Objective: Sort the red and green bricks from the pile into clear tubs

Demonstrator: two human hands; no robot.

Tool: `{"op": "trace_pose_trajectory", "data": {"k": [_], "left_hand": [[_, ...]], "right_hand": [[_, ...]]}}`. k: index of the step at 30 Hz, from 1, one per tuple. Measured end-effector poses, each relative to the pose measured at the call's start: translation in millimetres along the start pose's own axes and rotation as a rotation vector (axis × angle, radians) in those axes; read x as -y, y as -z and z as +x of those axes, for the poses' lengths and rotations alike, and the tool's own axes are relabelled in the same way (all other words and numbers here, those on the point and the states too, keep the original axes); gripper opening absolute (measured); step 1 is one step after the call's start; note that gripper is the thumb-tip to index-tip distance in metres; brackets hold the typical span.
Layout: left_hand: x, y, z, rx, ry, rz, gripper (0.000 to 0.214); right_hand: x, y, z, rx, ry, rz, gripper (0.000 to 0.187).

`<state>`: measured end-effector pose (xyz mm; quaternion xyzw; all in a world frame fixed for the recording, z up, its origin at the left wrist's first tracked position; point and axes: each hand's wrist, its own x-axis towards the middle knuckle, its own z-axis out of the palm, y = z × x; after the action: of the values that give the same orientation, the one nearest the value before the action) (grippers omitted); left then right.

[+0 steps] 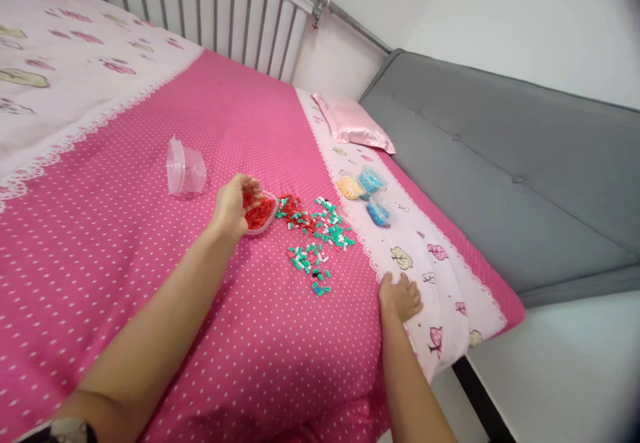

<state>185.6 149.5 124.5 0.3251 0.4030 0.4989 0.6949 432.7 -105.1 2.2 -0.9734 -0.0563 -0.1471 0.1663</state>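
Note:
My left hand (236, 201) is at the near rim of a clear plastic container (275, 213) filled with small red pieces (260, 215). Its fingers are loosely bent and apart over the red pieces, and I see nothing held in them. Beside the container, a loose pile of small red, green and white pieces (330, 226) is spread on the pink sheet. A smaller cluster (305, 256) lies nearer to me. My right hand (401, 297) rests on the white printed band of the sheet, fingers apart, holding nothing.
A clear container (189, 169) lies tipped on its side to the left. Containers with yellow (351, 188), turquoise (371, 180) and blue pieces (379, 212) sit at the right. Beyond are a pink pillow (355, 123), the grey headboard (480, 163) and a slatted rail (215, 16).

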Motion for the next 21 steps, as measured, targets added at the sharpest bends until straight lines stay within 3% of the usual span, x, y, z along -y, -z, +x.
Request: {"op": "trace_pose_trajectory", "data": {"k": [6,12,14,18,21], "left_hand": [[2,-1.5,0,-0.005,-0.062,0.001,0.014],[-5,1.6,0,0.145,-0.143,0.167,0.041],[-6,6.2,3,0.155,-0.248,0.451,0.054],[2,17.5,9,0.176,-0.421,1.319,0.062],[17,21.5,7,0.203,-0.373,1.471,0.068]], "right_hand": [[1,1,0,-0.001,-0.003,-0.004,0.054],[1,1,-1,-0.012,0.001,0.0,0.052],[1,1,-1,-0.01,0.002,-0.001,0.053],[0,0,-1,-0.013,0.006,0.003,0.053],[0,-1,-1,-0.009,0.004,0.001,0.053]]}}
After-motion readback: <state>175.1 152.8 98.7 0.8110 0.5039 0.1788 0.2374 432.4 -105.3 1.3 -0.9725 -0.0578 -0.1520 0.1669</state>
